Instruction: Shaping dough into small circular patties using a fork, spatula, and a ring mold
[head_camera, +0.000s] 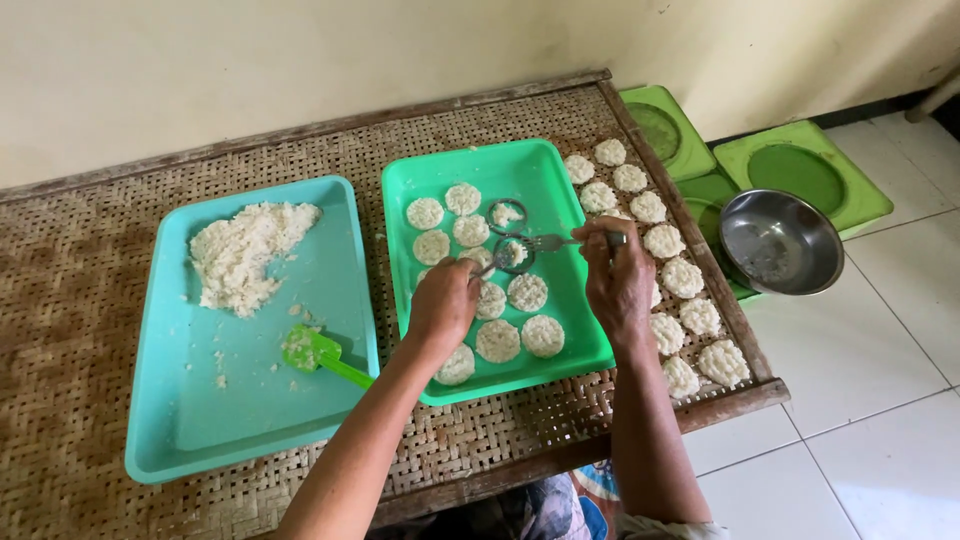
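Two tools in hand: my left hand (443, 300) pinches the ring mould (514, 253) at its rim on the green tray (560, 190), my right hand (617, 275) closed on the fork (560, 241) handle beside it, pressing soft, sticky, crumbly rice that likely breaks if squeezed.

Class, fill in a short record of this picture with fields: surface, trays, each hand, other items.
surface: woven mat
left tray: blue tray, rice heap, green scoop
middle tray: green tray, round rice cakes
left hand: left hand at ring mould
right hand: right hand holding fork
other items: steel bowl
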